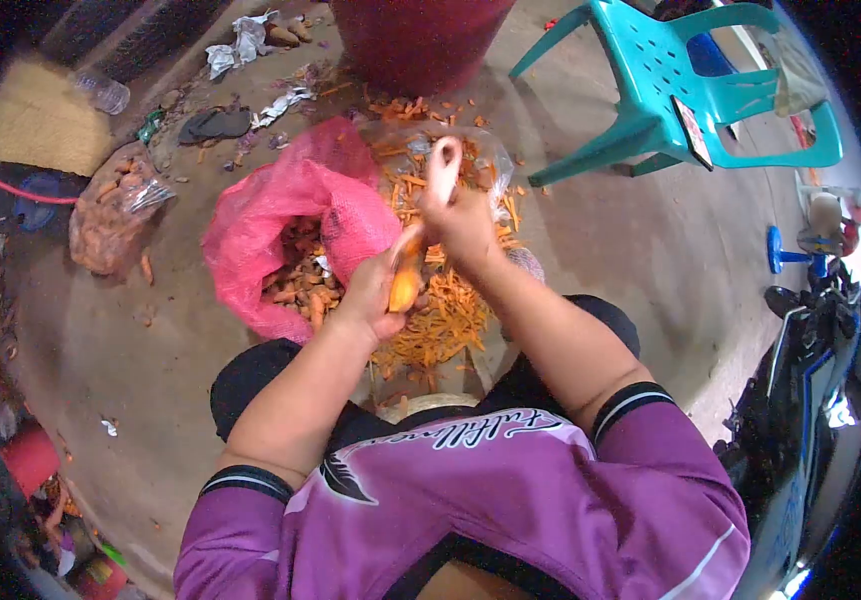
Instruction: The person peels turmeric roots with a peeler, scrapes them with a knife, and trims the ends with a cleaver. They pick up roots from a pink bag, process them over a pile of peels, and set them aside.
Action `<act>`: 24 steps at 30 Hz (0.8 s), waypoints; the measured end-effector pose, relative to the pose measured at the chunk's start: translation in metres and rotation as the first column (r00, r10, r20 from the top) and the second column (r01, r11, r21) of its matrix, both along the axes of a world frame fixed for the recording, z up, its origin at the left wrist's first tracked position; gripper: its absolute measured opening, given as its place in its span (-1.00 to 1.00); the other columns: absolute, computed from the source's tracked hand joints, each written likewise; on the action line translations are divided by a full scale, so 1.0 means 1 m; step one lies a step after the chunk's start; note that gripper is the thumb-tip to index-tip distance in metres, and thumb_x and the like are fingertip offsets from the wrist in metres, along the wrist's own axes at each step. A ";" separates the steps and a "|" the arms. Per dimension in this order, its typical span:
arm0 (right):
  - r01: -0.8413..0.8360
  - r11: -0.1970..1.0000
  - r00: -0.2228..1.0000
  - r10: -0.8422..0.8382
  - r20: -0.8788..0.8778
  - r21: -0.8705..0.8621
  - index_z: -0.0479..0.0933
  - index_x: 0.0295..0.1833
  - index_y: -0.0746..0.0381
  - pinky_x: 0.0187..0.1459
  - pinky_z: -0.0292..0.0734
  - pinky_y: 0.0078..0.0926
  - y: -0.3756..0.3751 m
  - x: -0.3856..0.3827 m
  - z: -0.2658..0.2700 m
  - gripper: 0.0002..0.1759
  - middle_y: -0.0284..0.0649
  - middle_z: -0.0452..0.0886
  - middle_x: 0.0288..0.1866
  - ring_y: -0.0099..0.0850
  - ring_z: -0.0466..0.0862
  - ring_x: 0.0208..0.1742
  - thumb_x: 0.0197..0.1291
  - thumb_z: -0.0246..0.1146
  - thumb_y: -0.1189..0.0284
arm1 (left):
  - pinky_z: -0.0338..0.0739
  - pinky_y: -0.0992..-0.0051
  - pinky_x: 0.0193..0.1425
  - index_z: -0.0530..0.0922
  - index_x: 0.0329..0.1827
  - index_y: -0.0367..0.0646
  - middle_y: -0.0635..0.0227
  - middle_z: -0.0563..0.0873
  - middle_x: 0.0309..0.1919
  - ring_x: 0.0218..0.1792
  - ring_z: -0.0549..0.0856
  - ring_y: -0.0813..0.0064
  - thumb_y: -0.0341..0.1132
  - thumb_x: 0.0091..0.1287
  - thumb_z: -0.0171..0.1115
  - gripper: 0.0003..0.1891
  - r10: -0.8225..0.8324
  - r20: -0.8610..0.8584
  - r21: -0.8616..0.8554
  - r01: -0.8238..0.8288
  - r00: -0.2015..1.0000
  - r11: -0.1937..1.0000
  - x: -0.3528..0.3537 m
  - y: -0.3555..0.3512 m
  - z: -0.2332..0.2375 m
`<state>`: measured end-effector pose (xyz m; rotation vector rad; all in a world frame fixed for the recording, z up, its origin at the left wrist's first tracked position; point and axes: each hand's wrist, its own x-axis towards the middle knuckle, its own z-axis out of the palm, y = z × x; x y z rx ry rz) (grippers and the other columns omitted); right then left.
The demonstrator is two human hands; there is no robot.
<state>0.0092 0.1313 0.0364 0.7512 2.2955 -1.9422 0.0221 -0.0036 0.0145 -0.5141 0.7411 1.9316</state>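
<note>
My left hand grips an orange carrot by its lower end, holding it upright over a heap of orange peelings. My right hand is closed on a pale-handled peeler whose handle sticks up above the carrot's top. Left of my hands a pink mesh sack lies open with several unpeeled carrots inside. A clear plastic bag with carrots in it lies just behind my right hand.
A dark red tub stands at the back. A teal plastic chair is at the right, a motorbike further right. Another clear bag of carrots lies at the left on the concrete floor, with litter and a sandal beyond.
</note>
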 end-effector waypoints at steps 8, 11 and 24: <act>0.291 0.945 0.952 -0.301 -0.049 -0.148 0.41 -0.41 0.32 -0.61 0.25 -0.63 0.033 -0.024 -0.014 -0.73 -0.39 0.41 -0.61 -0.62 0.36 -0.65 -0.02 0.19 0.31 | 0.38 0.66 -0.56 0.31 0.14 -0.04 0.43 0.52 -0.44 -0.56 0.46 0.63 -0.08 0.28 -0.07 -0.59 -0.002 -0.055 0.059 0.005 0.998 0.998 -0.008 -0.006 0.002; 0.047 0.975 0.995 -0.066 -0.079 -0.218 0.48 -0.47 0.37 -0.60 0.37 -0.60 -0.005 0.001 0.017 -0.70 -0.29 0.52 -0.61 -0.60 0.47 -0.62 -0.03 0.22 0.29 | 0.38 0.64 -0.60 0.43 -0.14 -0.08 0.47 0.47 -0.54 -0.58 0.47 0.63 -0.03 0.20 0.05 -0.67 0.053 -0.174 -0.085 -0.068 0.983 0.994 -0.008 -0.003 0.004; 0.466 0.860 0.865 -0.492 -0.096 -0.207 0.45 -0.48 0.33 -0.63 0.19 -0.61 0.049 -0.028 -0.026 -0.72 -0.40 0.40 -0.65 -0.62 0.32 -0.68 -0.03 0.19 0.29 | 0.41 0.58 -0.58 0.43 -0.15 -0.18 0.39 0.50 -0.57 -0.61 0.48 0.57 -0.06 0.31 -0.13 -0.65 -0.001 -0.053 -0.002 0.001 0.999 1.000 0.000 0.002 0.010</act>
